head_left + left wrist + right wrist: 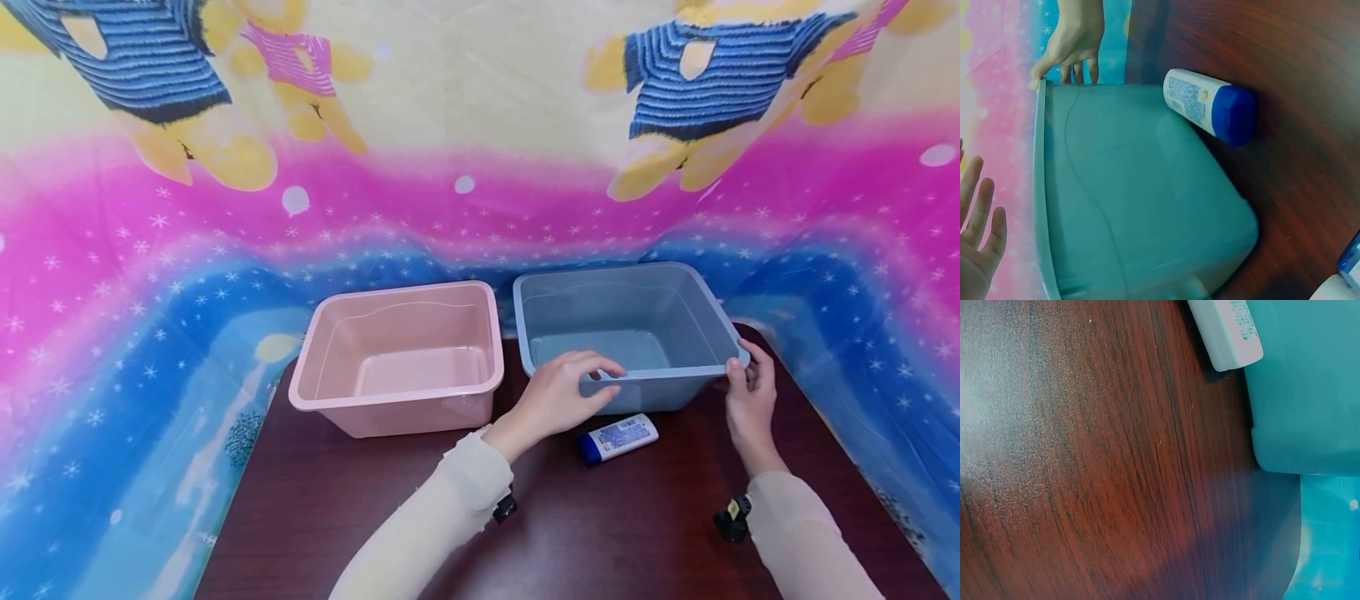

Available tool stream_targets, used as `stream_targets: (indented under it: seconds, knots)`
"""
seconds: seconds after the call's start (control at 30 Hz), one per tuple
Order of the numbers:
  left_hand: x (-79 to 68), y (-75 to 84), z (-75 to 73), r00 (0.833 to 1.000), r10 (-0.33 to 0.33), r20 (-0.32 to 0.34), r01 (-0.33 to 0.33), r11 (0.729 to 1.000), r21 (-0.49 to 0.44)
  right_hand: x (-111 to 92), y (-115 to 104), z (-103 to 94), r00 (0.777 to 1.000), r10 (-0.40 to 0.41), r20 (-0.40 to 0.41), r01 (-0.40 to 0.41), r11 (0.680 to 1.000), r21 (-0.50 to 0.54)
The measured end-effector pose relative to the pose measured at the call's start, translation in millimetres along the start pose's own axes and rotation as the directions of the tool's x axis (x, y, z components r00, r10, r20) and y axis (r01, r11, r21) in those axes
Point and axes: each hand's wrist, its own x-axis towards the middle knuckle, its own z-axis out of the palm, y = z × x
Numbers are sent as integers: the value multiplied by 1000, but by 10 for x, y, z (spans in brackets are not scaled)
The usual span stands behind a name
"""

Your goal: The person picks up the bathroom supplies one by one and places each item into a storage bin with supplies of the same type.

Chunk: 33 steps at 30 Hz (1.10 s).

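Observation:
A grey-blue plastic basin [675, 393] stands on the table at the right in the head view. My right hand [752, 402] grips its front right corner, thumb on the rim and fingers round the outside. My left hand [564, 392] is at the front rim, its thumb and fingers spread apart with nothing between them; the left wrist view shows its fingers [980, 206] loosely extended beside the rim. In front of the basin lies a white bottle with a dark blue cap [618, 439], on its side. The right hand is out of frame in the right wrist view.
A pink basin [420, 414] stands left of the grey-blue one on the dark wood table [600, 533]. Partly cut off in the left wrist view's lower right corner is a blue and white object [1341, 281]. Printed cloth [450, 208] hangs behind and along both sides.

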Motion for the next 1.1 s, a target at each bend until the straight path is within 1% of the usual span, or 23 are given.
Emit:
stream_targets:
  seconds: [0.13, 0.37, 0.57, 0.7, 0.9, 1.1]
  knots:
    - [-49, -10, 60, 1000, -6, 17, 7, 1000, -21, -3, 3, 4, 1000, 0, -2, 0, 1000, 7]
    - [-125, -19, 139, 999, -14, 40, 15, 1000, -27, 3, 7, 4, 1000, 2, -8, -2, 1000, 16]
    - [-174, -37, 218, 997, -50, 63, 53, 998, -36, 2, 20, 5, 1000, -8, -13, 8, 1000, 26]
    - [-213, -46, 284, 997, -51, 59, 52, 999, -14, -2, 18, 4, 1000, -5, -12, 5, 1000, 20]
    - [-253, -70, 373, 998, -38, 49, 39, 999, -18, -8, 19, 10, 1000, -12, -5, 12, 1000, 13]
    - [-294, -86, 432, 997, -54, 48, 54, 999, -6, -7, 18, 10, 1000, -17, -4, 17, 1000, 12]
